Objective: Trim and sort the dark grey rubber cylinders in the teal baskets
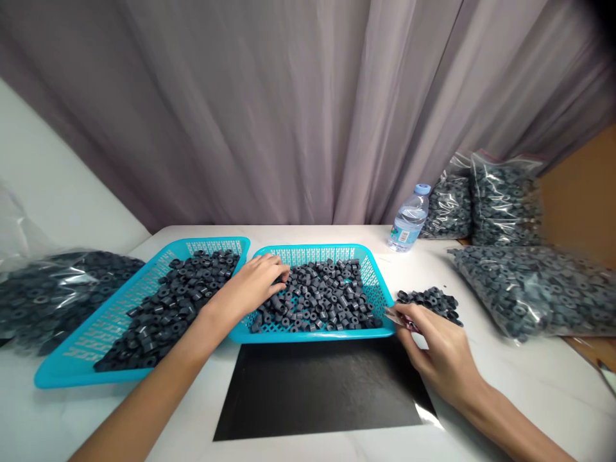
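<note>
We see the left hand (255,282) resting palm down in the middle blue basket (375,282), its fingers loosely curled and their tips touching the grey rings (320,301) heaped there; whether it has pinched one we cannot tell. The right hand (436,346) sits on the white table (529,385) just outside that basket's right corner, thumb and forefinger closed on a small thin tool (395,317), perhaps tweezers, whose tip points toward the basket rim. The rings are short, dark grey tubes with a hole through each, piled loosely in the basket. A small loose pile of rings (430,301) lies on the table just beyond the right hand. Both forearms reach in from the bottom edge, angled inward, the left wrist crossing the basket's near rim. A black sheet (317,391) lies flat between the arms. A second blue basket (86,340) of rings stands to the left, touching the first. Clear bags of rings (529,289) lie at the right, with a water bottle (409,221) near them, and another bag (48,295) at the far left.
</note>
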The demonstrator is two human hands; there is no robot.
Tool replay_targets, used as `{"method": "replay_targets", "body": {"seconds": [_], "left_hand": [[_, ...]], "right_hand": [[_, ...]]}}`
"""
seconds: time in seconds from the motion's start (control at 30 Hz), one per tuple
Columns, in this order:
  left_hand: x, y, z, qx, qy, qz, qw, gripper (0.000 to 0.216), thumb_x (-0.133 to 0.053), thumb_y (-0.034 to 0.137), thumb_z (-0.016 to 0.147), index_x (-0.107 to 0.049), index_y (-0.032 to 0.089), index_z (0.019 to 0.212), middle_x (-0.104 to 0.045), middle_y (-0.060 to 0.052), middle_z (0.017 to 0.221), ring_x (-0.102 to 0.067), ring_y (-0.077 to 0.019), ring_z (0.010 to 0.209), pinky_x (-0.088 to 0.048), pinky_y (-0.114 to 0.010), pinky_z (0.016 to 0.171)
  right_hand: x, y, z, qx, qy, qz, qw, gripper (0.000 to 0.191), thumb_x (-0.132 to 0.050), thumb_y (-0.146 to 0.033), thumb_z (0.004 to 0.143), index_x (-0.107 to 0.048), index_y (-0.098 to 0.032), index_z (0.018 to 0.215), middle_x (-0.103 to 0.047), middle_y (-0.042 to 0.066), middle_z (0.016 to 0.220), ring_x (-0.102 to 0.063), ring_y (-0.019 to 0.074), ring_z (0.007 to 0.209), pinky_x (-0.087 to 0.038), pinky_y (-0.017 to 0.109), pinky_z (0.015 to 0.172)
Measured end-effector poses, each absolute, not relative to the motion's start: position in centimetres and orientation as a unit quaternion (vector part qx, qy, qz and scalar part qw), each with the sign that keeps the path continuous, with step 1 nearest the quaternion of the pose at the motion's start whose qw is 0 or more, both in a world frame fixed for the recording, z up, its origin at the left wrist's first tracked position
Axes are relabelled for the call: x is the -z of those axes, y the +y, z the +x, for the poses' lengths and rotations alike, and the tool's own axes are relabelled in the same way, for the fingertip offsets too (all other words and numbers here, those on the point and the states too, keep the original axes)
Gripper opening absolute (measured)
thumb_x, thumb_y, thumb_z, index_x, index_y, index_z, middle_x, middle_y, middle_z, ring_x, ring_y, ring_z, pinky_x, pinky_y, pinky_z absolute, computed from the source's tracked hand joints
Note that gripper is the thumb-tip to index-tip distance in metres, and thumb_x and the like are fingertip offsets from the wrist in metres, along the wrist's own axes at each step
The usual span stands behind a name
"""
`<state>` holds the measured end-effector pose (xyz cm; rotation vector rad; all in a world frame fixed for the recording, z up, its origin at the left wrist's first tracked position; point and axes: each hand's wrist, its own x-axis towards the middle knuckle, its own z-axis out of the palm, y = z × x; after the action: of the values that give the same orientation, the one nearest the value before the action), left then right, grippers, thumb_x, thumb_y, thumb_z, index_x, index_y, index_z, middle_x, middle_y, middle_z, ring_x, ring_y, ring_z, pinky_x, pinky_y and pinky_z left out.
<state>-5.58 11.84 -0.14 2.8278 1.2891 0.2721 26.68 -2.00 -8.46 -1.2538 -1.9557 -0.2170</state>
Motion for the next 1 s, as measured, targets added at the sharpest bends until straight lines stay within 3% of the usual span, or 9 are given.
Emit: {"method": "replay_targets", "body": {"seconds": [0.37, 0.63, 0.8, 1.0], "left_hand": [[-1.1, 11.6, -5.1, -0.096, 0.431, 0.897, 0.008, 0.015, -0.049, 0.021, 0.090, -0.063, 0.021, 0.083, -0.067, -0.007, 0.093, -0.061, -0.0255, 0.092, -0.046, -0.039, 0.088], [-3.5, 11.4, -6.3, -0.198, 0.470, 0.826, 0.239, 0.017, -0.061, 0.035, 0.085, -0.061, 0.019, 0.080, -0.076, -0.007, 0.098, -0.070, -0.0242, 0.094, -0.053, -0.040, 0.091], [-3.0, 10.3, -4.9, -0.212, 0.429, 0.788, 0.387, 0.020, -0.069, 0.037, 0.083, -0.061, 0.019, 0.083, -0.077, -0.007, 0.093, -0.073, -0.0219, 0.086, -0.057, -0.037, 0.084], [-3.3, 9.1, -3.5, -0.215, 0.390, 0.769, 0.458, 0.018, -0.069, 0.037, 0.086, -0.070, 0.021, 0.095, -0.076, -0.006, 0.102, -0.073, -0.0212, 0.096, -0.056, -0.037, 0.094]], "right_hand": [[8.5, -2.0, 26.8, 0.089, -0.775, -0.492, 0.387, 0.016, -0.050, -0.015, 0.097, -0.061, -0.018, 0.108, -0.071, 0.005, 0.084, -0.069, 0.0166, 0.071, -0.050, 0.028, 0.063], [8.5, -2.1, 26.8, 0.093, -0.774, -0.492, 0.388, 0.015, -0.050, -0.017, 0.098, -0.060, -0.019, 0.108, -0.071, 0.004, 0.084, -0.069, 0.0165, 0.070, -0.050, 0.027, 0.063], [8.6, -2.0, 27.0, 0.100, -0.777, -0.491, 0.381, 0.015, -0.050, -0.016, 0.098, -0.058, -0.019, 0.110, -0.071, 0.004, 0.086, -0.068, 0.0159, 0.071, -0.049, 0.027, 0.064], [8.7, -2.0, 27.1, 0.094, -0.779, -0.489, 0.381, 0.016, -0.051, -0.015, 0.098, -0.058, -0.018, 0.111, -0.069, 0.003, 0.085, -0.068, 0.0147, 0.070, -0.049, 0.026, 0.065]]}}
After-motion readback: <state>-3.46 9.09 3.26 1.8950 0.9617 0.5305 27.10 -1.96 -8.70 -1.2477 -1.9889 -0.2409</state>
